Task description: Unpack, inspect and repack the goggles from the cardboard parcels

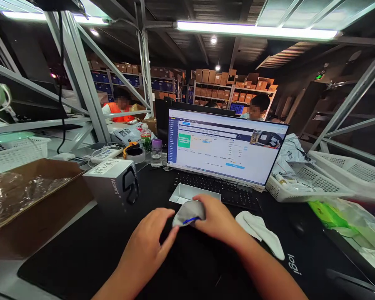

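Note:
My right hand (212, 214) grips a small bunched piece of grey cloth (189, 211) with a blue stripe, its thumb in front and fingers behind. At the left edge of the cloth, my left hand (153, 237) has its thumb and forefinger spread; the thumb tip seems to touch the cloth. Just behind the cloth lies a shallow white open box (183, 192), partly hidden by my right hand. A pair of white socks (259, 231) rests on the black desk mat (112, 254), right of my right forearm.
A monitor (218, 146) stands behind a black keyboard (212, 185). To the left are a grey-and-black product box (111, 185), a cardboard box (34, 216) with clear plastic, and a purple-capped bottle (156, 152). White baskets (303, 185) and a mouse (298, 226) are at right.

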The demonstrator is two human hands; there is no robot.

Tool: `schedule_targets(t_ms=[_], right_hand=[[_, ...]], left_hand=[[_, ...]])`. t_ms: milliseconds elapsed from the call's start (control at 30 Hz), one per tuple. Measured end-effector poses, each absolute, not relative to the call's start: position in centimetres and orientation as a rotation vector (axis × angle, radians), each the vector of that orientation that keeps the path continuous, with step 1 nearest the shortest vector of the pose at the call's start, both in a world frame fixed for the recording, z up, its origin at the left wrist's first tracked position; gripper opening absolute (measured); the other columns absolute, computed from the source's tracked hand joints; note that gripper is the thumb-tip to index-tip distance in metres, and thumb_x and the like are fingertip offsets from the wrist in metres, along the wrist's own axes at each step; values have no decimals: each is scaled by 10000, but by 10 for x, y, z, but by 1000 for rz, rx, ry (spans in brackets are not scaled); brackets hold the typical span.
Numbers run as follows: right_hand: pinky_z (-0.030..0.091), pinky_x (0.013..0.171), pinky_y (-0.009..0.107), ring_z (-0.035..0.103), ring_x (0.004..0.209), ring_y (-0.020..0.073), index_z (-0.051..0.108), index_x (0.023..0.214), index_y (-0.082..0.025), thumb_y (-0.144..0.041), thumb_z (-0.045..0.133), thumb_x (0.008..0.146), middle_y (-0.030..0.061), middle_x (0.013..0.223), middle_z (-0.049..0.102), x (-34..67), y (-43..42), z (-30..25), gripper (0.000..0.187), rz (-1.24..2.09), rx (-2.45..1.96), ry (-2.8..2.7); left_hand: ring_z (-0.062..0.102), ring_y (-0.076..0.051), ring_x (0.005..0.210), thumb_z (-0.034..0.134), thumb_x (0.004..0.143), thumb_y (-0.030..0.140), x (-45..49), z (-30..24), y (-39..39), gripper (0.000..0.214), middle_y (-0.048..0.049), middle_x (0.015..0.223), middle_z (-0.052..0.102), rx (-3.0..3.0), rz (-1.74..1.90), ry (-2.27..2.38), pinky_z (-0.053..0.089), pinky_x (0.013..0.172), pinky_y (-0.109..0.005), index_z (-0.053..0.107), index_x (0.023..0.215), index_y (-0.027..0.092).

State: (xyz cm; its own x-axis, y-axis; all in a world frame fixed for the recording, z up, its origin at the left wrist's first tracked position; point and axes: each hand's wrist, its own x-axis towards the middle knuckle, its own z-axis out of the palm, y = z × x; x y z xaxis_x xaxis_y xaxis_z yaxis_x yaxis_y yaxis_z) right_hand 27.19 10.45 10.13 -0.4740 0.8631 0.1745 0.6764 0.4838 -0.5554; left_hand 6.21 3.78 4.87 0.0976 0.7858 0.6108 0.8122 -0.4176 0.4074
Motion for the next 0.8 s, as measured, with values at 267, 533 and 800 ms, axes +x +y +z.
schedule_targets(t_ms=[267, 533, 800], right_hand=[[529, 797, 311, 669, 878, 208, 664, 1120, -197, -252, 781, 617, 18, 982, 723, 348, 131, 124, 519, 1138, -859, -1280], [540, 801, 278, 669, 854, 176, 720, 1088, -231, -242, 835, 668, 6, 983, 730, 336, 103, 132, 436, 1223, -673, -1154], [514, 772, 273, 656, 900, 195, 672, 1158, -222, -223, 785, 642, 26, 1053, 707, 283, 60, 103, 528, 1139, -616, -1911]], left_hand=[[534, -410, 1310, 992, 369, 399, 40, 17, 34, 860, -165, 1464, 512, -2956, -526, -1732, 496, 1052, -545, 662, 1151, 258], [412, -314, 1421, 652, 736, 19, 39, -17, -28, 262, -82, 1625, 218, -2694, -817, -1709, 483, 1088, -469, 603, 888, 227], [702, -162, 771, 520, 867, 100, 93, -62, -47, 192, -47, 895, 683, -2291, -1201, -1293, 599, 709, -241, 658, 917, 225]])
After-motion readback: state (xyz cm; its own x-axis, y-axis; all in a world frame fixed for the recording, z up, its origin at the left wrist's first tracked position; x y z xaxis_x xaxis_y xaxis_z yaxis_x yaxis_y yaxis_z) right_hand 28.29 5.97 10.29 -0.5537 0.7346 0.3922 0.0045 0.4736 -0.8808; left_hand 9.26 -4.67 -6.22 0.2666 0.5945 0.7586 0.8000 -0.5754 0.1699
